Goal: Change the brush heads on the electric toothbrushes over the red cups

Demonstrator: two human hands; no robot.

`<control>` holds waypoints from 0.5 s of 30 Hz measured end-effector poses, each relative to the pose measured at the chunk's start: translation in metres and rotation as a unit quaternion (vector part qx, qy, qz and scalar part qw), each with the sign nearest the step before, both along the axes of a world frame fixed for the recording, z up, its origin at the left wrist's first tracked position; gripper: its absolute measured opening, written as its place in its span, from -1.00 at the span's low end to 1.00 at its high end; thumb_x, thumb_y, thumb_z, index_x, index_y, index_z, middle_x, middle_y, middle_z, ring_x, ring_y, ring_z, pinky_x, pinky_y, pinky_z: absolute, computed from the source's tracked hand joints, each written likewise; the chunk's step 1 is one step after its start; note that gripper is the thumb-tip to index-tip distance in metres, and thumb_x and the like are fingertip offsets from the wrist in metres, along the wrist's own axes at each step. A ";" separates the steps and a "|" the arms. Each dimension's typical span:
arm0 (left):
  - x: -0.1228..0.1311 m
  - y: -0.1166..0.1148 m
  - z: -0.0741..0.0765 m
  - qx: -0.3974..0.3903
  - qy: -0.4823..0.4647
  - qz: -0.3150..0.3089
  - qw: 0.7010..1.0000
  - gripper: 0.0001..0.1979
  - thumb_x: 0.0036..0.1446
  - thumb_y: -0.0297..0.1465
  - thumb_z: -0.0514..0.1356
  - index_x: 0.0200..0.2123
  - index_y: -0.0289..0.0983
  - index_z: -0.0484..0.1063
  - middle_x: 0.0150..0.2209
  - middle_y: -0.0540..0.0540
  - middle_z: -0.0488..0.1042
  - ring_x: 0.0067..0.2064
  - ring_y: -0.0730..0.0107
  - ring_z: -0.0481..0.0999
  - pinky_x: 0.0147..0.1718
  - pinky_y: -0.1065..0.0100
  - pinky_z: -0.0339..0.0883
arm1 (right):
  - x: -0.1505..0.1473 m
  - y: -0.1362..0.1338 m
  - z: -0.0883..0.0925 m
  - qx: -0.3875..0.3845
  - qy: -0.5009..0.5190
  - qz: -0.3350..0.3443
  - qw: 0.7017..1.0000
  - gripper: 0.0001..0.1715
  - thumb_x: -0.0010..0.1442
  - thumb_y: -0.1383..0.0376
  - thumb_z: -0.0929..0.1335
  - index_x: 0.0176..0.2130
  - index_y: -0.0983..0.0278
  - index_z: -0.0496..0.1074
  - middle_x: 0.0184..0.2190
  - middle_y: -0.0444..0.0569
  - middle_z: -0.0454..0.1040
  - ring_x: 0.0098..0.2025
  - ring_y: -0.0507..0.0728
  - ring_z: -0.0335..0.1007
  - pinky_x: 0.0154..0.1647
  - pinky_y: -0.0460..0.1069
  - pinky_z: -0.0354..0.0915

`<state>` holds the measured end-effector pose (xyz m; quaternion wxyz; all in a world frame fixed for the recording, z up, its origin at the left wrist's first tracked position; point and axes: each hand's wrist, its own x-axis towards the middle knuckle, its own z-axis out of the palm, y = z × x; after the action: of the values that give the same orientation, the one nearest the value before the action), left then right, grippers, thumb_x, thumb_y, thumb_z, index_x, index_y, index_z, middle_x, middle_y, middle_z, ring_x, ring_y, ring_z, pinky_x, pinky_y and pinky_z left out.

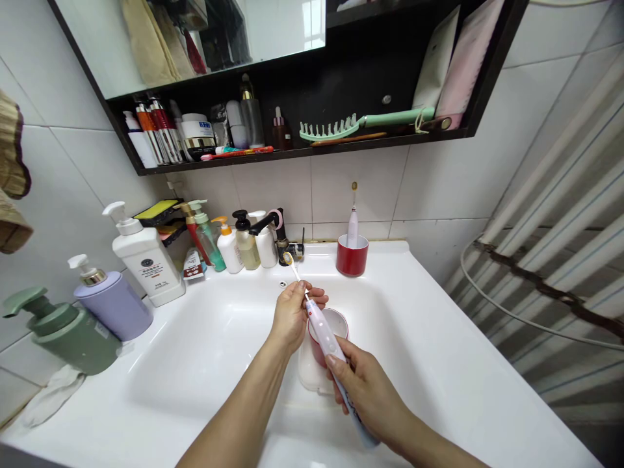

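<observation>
Bathroom washbasin (441, 338), white, tiled wall (355, 188) behind. Above basin middle, left hand (292, 315) pinches thin brush head (291, 265) by stem, fingers closed. Right hand (370, 390) clenches white-and-pink electric toothbrush handle (324, 331), fingers wrapped round. Stem tip meets handle top. Pink cup (316, 348) sits in basin just below hands; red cup (351, 255) stands on basin's far rim.

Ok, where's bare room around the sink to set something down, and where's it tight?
The white basin is bare left of the left hand. More bare surface lies right of the right hand, in front of the red cup. Crowded: the back-left ledge, pump bottles packed around the black faucet.
</observation>
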<state>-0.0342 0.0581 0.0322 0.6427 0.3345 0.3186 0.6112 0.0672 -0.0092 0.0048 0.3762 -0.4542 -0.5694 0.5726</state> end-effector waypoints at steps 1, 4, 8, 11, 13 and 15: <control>0.000 0.000 0.000 0.003 0.001 -0.004 1.000 -0.85 -0.13 -0.33 0.04 -0.54 -0.32 0.18 -0.63 0.00 0.35 -0.56 0.49 0.36 -0.47 0.39 0.20 | 0.000 0.000 0.000 0.002 -0.001 -0.003 1.000 -0.78 -0.01 0.18 0.13 -0.41 0.29 0.17 -0.59 -0.20 0.12 -0.69 -0.12 0.07 -0.74 -0.18 0.08; -0.001 0.000 0.001 0.005 0.006 -0.012 1.000 -0.84 -0.14 -0.32 0.04 -0.55 -0.31 0.17 -0.63 0.00 0.35 -0.56 0.48 0.36 -0.47 0.37 0.21 | 0.000 -0.001 -0.001 0.006 -0.004 -0.007 1.000 -0.77 -0.01 0.18 0.13 -0.37 0.28 0.16 -0.61 -0.21 0.10 -0.69 -0.11 0.07 -0.73 -0.18 0.09; -0.001 0.000 0.001 -0.003 0.014 -0.012 1.000 -0.84 -0.15 -0.32 0.05 -0.55 -0.31 0.18 -0.62 0.00 0.35 -0.56 0.48 0.37 -0.47 0.38 0.21 | -0.001 -0.002 -0.001 0.006 -0.001 -0.007 1.000 -0.76 -0.02 0.17 0.13 -0.40 0.29 0.17 -0.61 -0.21 0.10 -0.70 -0.12 0.06 -0.74 -0.18 0.08; 0.000 -0.001 0.001 0.000 0.014 -0.014 1.000 -0.84 -0.15 -0.32 0.05 -0.55 -0.31 0.18 -0.62 0.00 0.35 -0.55 0.47 0.37 -0.47 0.37 0.21 | 0.000 0.000 0.002 0.007 0.005 -0.002 1.000 -0.76 -0.02 0.17 0.13 -0.42 0.29 0.17 -0.61 -0.21 0.10 -0.71 -0.12 0.05 -0.74 -0.18 0.08; 0.001 -0.001 0.001 0.004 0.012 -0.012 1.000 -0.85 -0.14 -0.33 0.05 -0.55 -0.31 0.18 -0.62 0.00 0.35 -0.55 0.47 0.37 -0.47 0.37 0.22 | 0.001 0.001 0.005 0.005 0.007 0.005 1.000 -0.78 -0.01 0.18 0.13 -0.44 0.29 0.16 -0.61 -0.20 0.11 -0.71 -0.12 0.06 -0.74 -0.18 0.07; 0.000 0.000 0.001 0.003 0.016 0.000 1.000 -0.86 -0.14 -0.35 0.05 -0.55 -0.32 0.19 -0.62 0.00 0.35 -0.55 0.48 0.37 -0.48 0.39 0.22 | 0.003 0.002 0.009 0.002 0.005 0.018 1.000 -0.79 -0.01 0.19 0.12 -0.47 0.29 0.15 -0.61 -0.20 0.11 -0.71 -0.12 0.05 -0.75 -0.18 0.07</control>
<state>-0.0346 0.0585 0.0330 0.6365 0.3466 0.3267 0.6067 0.0701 -0.0075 0.0133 0.3698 -0.4403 -0.5765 0.5805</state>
